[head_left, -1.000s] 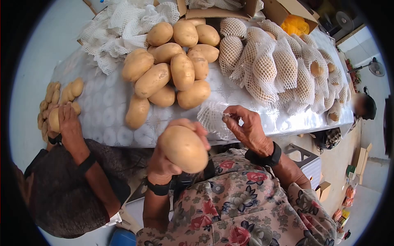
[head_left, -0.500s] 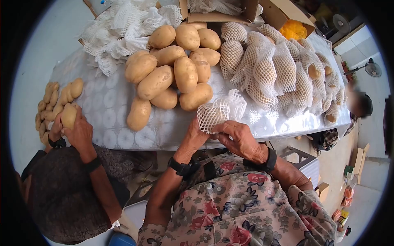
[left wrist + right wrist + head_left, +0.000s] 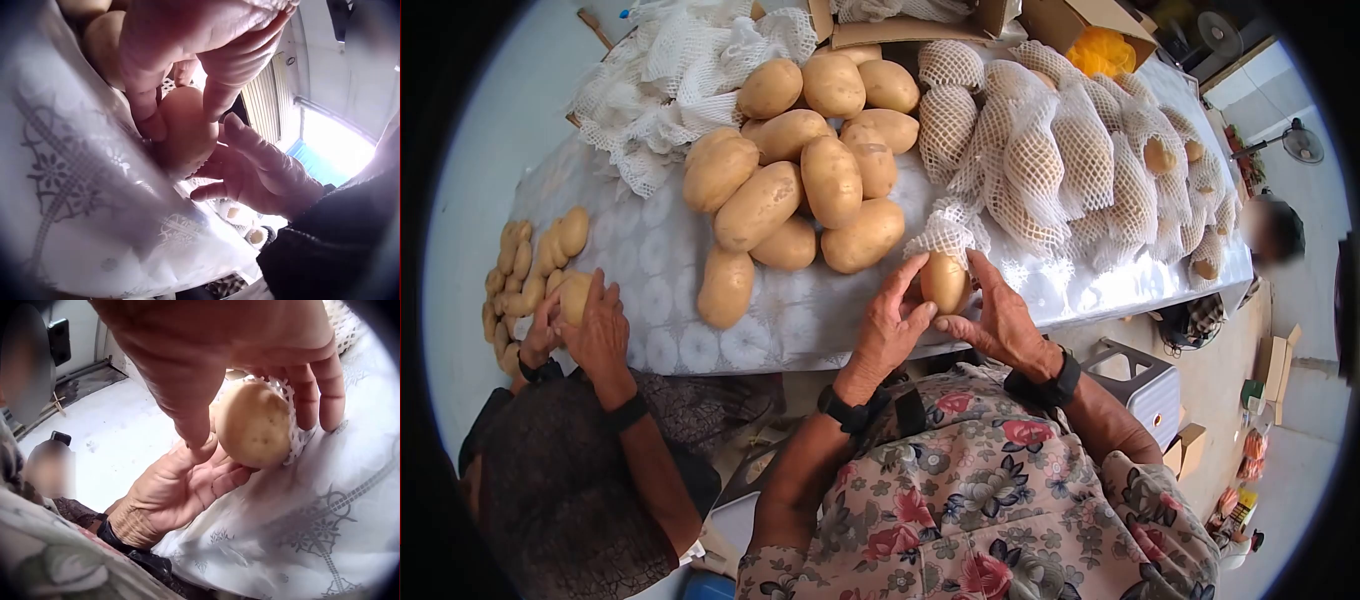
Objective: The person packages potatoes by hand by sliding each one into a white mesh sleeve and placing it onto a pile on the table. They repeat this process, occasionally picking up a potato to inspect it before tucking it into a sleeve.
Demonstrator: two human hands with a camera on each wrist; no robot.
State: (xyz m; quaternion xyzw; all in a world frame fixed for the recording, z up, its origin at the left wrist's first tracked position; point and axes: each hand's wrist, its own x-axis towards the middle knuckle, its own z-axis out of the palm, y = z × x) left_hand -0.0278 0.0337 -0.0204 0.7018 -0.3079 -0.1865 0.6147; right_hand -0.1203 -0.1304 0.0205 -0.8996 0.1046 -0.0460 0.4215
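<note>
A potato (image 3: 945,283) stands near the table's front edge, its far end inside a white foam net (image 3: 945,232). My left hand (image 3: 890,325) holds its left side, thumb at the near end. On the other side my right hand (image 3: 1002,325) holds it with fingers at the net's edge. In the left wrist view the potato (image 3: 187,134) shows bare between both hands. The right wrist view has the net (image 3: 294,434) round the far part of the potato (image 3: 253,425).
Bare potatoes (image 3: 760,207) are piled behind my left hand, with loose nets (image 3: 670,80) beyond. Netted potatoes (image 3: 1085,150) lie at the right, cardboard boxes (image 3: 1090,20) behind. At the left another person's hands (image 3: 595,325) hold a potato near more potatoes (image 3: 530,265).
The potato has gone from my left hand into the net. Both hands now hold its sides near the table edge. The neighbour's hands have shifted slightly with their potato.
</note>
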